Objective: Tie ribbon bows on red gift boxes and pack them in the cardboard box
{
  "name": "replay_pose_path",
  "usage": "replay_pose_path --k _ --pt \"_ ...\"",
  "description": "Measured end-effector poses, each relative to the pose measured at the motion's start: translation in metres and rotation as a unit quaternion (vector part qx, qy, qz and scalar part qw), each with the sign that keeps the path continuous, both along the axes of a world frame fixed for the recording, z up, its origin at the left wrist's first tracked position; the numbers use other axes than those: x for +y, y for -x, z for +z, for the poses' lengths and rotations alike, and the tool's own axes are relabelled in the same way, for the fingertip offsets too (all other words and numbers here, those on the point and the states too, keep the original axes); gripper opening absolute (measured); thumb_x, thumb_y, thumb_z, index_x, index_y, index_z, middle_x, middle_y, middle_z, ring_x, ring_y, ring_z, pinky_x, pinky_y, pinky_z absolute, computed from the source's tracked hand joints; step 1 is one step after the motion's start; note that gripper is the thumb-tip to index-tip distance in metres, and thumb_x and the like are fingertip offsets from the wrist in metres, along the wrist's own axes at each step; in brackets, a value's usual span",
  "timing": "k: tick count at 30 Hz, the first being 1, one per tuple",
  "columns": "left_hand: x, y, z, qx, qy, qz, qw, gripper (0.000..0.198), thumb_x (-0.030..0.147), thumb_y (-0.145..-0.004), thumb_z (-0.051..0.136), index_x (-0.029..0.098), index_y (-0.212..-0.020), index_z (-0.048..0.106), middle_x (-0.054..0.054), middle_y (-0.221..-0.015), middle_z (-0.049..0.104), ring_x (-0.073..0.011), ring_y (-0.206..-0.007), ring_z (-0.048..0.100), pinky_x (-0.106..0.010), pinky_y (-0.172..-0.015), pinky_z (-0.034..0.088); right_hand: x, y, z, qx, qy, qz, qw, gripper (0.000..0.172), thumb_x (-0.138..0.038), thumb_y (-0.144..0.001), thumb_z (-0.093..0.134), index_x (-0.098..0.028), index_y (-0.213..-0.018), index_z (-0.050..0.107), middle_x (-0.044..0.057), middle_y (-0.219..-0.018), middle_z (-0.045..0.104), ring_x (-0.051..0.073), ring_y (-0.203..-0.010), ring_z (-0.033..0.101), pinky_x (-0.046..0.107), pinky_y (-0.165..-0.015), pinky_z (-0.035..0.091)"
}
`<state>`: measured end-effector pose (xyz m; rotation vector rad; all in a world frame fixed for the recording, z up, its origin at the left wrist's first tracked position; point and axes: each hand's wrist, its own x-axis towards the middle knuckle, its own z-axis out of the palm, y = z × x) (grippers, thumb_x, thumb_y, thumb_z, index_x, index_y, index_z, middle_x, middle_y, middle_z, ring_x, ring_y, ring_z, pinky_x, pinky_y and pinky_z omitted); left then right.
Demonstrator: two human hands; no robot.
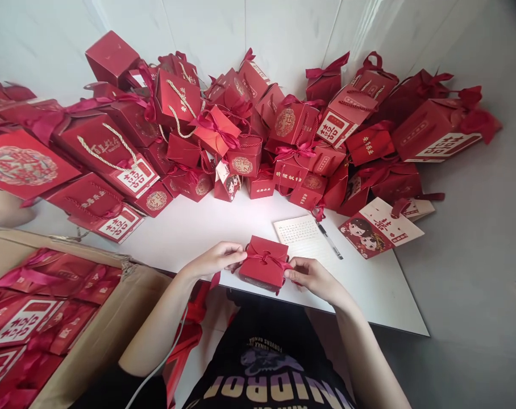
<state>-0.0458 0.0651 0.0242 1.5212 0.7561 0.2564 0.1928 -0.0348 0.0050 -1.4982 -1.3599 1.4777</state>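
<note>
Head view. Sitting on the bench (177,227), near its front edge and just beside the notebook (298,238): red box (270,247), tied across the top with ribbon (265,258). At left hand (213,258): grip closed to a pinch, apparently on the ribbon's left side. At right hand (315,278): likewise, on the right side. Judged best: draw both sides out evenly, keep the knot centred, smooth any twists, avoid denting the lid.

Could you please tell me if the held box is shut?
Shut: the red box has its top flat, with ribbon across.
</note>
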Motion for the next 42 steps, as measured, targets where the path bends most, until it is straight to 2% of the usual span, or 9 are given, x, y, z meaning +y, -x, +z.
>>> replay_pose_path --k 10,14,18,20,25,30,33,37,42 --pt "-0.004 0.0 -0.01 -0.012 0.131 -0.035 0.991 0.043 0.055 -0.082 0.048 0.014 -0.067 0.051 -0.002 -0.057 0.059 -0.0098 -0.046 0.053 -0.02 -0.041 0.036 -0.003 0.007 -0.008 0.074 0.0 -0.096 0.993 0.049 -0.065 -0.072 0.057 -0.019 -0.061 0.043 -0.006 -0.051 0.041 0.007 -0.043 0.032 0.022 -0.043 0.024" --pt "-0.006 0.002 -0.011 0.006 0.11 -0.069 0.992 0.041 0.055 -0.075 0.059 0.015 -0.07 0.05 -0.002 -0.063 0.062 -0.0079 -0.05 0.049 -0.019 -0.046 0.034 -0.002 0.006 -0.01 0.075 0.007 -0.098 0.992 0.049 -0.065 -0.072 0.057 -0.019 -0.061 0.044 -0.005 -0.051 0.041 0.007 -0.043 0.032 0.023 -0.043 0.023" --pt "-0.003 0.005 -0.009 0.019 0.05 -0.113 0.992 0.056 0.064 -0.082 0.037 0.014 -0.067 0.055 -0.004 -0.063 0.061 -0.0098 -0.054 0.046 -0.023 -0.054 0.036 -0.002 0.004 -0.01 0.073 -0.003 -0.093 0.993 0.051 -0.068 -0.075 0.05 -0.019 -0.061 0.045 -0.005 -0.051 0.041 0.007 -0.044 0.031 0.023 -0.043 0.023" --pt "-0.002 0.006 -0.009 0.037 0.014 -0.098 0.994 0.056 0.06 -0.086 0.031 0.014 -0.067 0.055 -0.002 -0.064 0.059 -0.0109 -0.058 0.046 -0.024 -0.06 0.038 -0.002 0.004 -0.01 0.079 -0.004 -0.081 0.994 0.049 -0.065 -0.074 0.054 -0.019 -0.061 0.045 -0.005 -0.052 0.04 0.007 -0.045 0.032 0.023 -0.044 0.024" --pt "-0.001 0.007 -0.011 0.058 -0.025 -0.055 0.997 0.035 0.048 -0.082 0.051 0.015 -0.069 0.051 0.002 -0.068 0.053 -0.0118 -0.065 0.049 -0.023 -0.061 0.038 0.0 0.0 -0.008 0.083 0.015 -0.06 0.995 0.044 -0.058 -0.071 0.063 -0.018 -0.064 0.047 -0.006 -0.054 0.043 0.006 -0.043 0.034 0.023 -0.044 0.024" --pt "0.001 0.008 -0.017 0.031 -0.022 -0.027 0.999 0.033 0.045 -0.075 0.061 0.015 -0.07 0.048 0.002 -0.067 0.052 -0.0102 -0.061 0.047 -0.022 -0.056 0.035 0.003 -0.006 -0.002 0.065 0.01 -0.049 0.997 0.042 -0.057 -0.07 0.065 -0.018 -0.063 0.049 -0.006 -0.052 0.045 0.007 -0.042 0.037 0.023 -0.045 0.026" --pt "0.001 0.008 -0.02 0.03 0.005 -0.058 0.998 0.042 0.054 -0.079 0.052 0.014 -0.067 0.049 0.002 -0.062 0.048 -0.0099 -0.056 0.043 -0.023 -0.052 0.032 0.005 -0.007 -0.002 0.054 0.013 -0.052 0.997 0.042 -0.057 -0.069 0.065 -0.018 -0.064 0.05 -0.005 -0.055 0.048 0.008 -0.043 0.039 0.024 -0.045 0.028" --pt "0.0 0.006 -0.022 0.055 -0.021 -0.021 0.998 0.048 0.057 -0.085 0.038 0.015 -0.064 0.047 0.004 -0.057 0.036 -0.009 -0.052 0.036 -0.024 -0.052 0.03 0.006 -0.006 -0.004 0.05 0.018 -0.055 0.997 0.042 -0.058 -0.068 0.065 -0.019 -0.063 0.051 -0.004 -0.057 0.048 0.008 -0.044 0.039 0.024 -0.046 0.03" --pt "-0.003 0.006 -0.02 0.028 -0.034 -0.014 0.999 0.033 0.048 -0.081 0.052 0.017 -0.074 0.047 0.001 -0.073 0.051 -0.0125 -0.069 0.049 -0.023 -0.063 0.038 0.005 -0.006 -0.001 0.033 -0.009 -0.073 0.997 0.04 -0.056 -0.068 0.065 -0.018 -0.064 0.054 -0.001 -0.063 0.052 0.011 -0.055 0.043 0.025 -0.052 0.035"
